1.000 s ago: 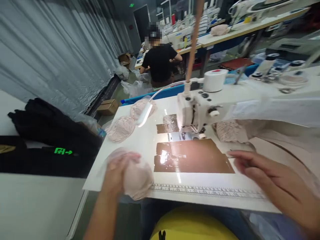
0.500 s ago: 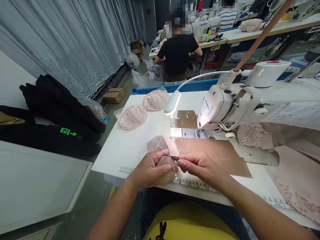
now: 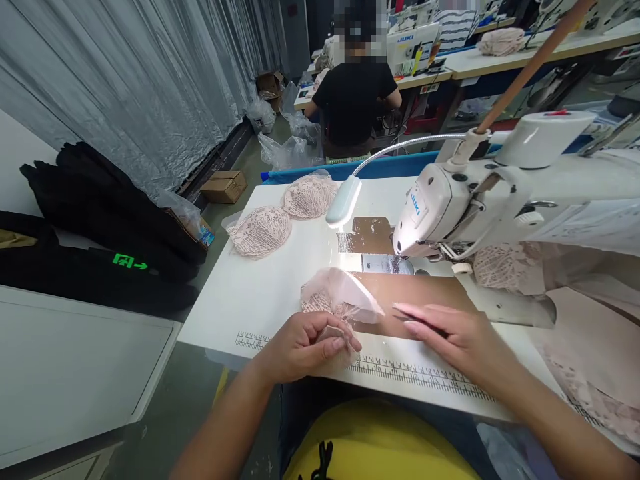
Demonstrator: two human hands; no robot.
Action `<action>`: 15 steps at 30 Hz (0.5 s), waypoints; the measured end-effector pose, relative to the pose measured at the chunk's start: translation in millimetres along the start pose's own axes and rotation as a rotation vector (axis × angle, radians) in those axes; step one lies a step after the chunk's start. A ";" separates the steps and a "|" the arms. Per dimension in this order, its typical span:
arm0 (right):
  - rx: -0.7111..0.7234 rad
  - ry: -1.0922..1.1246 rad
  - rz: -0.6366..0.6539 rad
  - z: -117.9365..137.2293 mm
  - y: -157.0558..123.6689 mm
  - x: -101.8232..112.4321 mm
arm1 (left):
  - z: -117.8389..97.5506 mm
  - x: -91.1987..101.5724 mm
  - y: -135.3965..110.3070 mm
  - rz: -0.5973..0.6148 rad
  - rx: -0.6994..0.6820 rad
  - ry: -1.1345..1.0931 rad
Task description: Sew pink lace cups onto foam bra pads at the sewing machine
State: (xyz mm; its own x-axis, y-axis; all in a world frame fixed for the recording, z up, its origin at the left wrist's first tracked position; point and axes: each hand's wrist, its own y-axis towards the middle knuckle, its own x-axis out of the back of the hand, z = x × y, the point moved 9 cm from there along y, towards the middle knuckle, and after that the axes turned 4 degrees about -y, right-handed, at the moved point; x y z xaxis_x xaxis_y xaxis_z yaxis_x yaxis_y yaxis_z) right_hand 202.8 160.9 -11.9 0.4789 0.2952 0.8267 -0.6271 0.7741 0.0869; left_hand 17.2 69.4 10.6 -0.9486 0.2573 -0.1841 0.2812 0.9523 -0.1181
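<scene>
My left hand is curled shut on the near edge of a pale pink lace bra cup at the front of the white sewing table. My right hand lies to the right of the cup with fingers stretched flat over a thin dark tool, on the brown plate. The white JUKI sewing machine stands just behind my right hand, its lamp shining down.
Two more lace cups lie at the table's far left. More lace fabric sits under the machine arm. Black garments are piled on the left. A person in black sits at a table beyond.
My right hand has let go of the cup and moved right, flattening on the brown plate. The cup now stands opened up, held only by my left hand.
</scene>
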 end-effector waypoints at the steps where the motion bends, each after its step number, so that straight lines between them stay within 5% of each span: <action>1: -0.026 -0.164 -0.094 -18.2 -7.3 10.8 | -2.8 -2.3 -2.0 0.003 -0.021 -0.015; 3: -0.045 -0.359 -0.216 -38.6 -21.1 27.3 | -10.5 -11.3 -3.7 0.020 -0.078 -0.026; 5: -0.061 -0.302 -0.239 -38.7 -29.4 35.4 | -20.5 -27.7 -0.7 0.065 -0.152 0.007; 10: 0.124 0.497 0.262 48.0 -25.4 -8.4 | -48.1 -65.8 25.1 0.134 -0.389 0.278; 13: 0.090 0.734 0.422 76.0 -20.0 -33.4 | -61.3 -55.1 46.1 -0.010 -0.558 0.521; 15: 0.110 0.862 0.504 83.2 -20.1 -42.4 | -52.2 -44.2 63.7 -0.058 -0.512 0.773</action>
State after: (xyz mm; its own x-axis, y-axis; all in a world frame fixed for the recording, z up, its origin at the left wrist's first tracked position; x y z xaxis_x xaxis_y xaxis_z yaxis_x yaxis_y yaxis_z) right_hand 144.0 86.2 -2.5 0.3959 0.9128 0.1006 -0.9117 0.4038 -0.0758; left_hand 69.4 127.3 62.1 -0.8442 0.0695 0.5315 0.3063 0.8762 0.3720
